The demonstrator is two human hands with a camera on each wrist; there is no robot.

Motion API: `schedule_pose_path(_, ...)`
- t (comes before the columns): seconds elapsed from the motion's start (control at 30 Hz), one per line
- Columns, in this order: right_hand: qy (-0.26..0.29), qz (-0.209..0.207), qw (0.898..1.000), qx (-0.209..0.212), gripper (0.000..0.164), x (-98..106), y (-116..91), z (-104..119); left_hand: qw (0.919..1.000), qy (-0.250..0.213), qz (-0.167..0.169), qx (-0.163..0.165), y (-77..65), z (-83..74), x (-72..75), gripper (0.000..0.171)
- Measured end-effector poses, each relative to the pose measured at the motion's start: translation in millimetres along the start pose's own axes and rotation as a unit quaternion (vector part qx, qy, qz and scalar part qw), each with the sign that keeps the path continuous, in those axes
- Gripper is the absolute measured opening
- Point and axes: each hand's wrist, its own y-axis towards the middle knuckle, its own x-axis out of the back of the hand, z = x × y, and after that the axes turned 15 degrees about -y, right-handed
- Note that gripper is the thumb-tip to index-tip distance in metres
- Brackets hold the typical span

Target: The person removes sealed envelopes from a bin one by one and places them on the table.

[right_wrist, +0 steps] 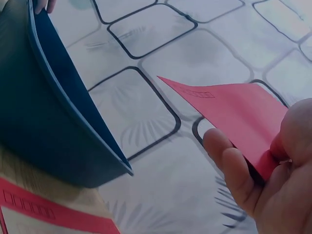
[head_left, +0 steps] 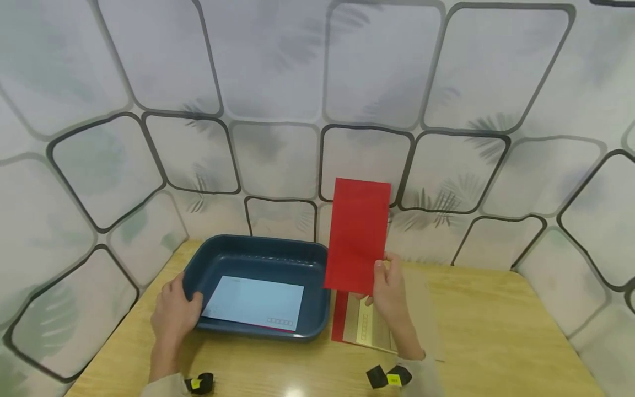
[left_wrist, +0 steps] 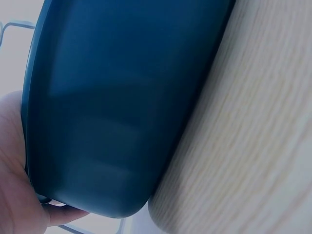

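Observation:
My right hand (head_left: 389, 286) pinches a red envelope (head_left: 358, 234) by its lower right corner. It is held upright above the table, to the right of a dark blue plastic tub (head_left: 268, 245). The right wrist view shows printed boxes on the face of that red envelope (right_wrist: 229, 105) turned away from the head camera. My left hand (head_left: 173, 311) grips the tub's left rim, its thumb over the edge. Inside the tub lies a pale envelope (head_left: 255, 300), with a thin red edge showing beneath it. From the left wrist, fingers (left_wrist: 66, 213) show around the tub's end wall.
Right of the tub, overlapping red and tan envelopes (head_left: 339, 322) lie on the wooden table (head_left: 496, 320), partly hidden under my right hand and forearm. A patterned wall covering (head_left: 278, 160) rises behind the table. Black wrist straps (head_left: 200, 383) show at the bottom.

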Motion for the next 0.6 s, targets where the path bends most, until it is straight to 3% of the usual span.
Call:
schedule_pose_path(0.43,-0.039,-0.058,0.997,-0.024,0.023,39,3,-18,1.0000,0.000,-0.006,-0.004,1.4,2.6,2.9,0.065)
schedule_pose_path(0.6,-0.063,-0.069,0.994,-0.060,0.026,54,0,-25,1.0000,-0.002,-0.002,-0.005,1.4,1.2,1.7,0.065)
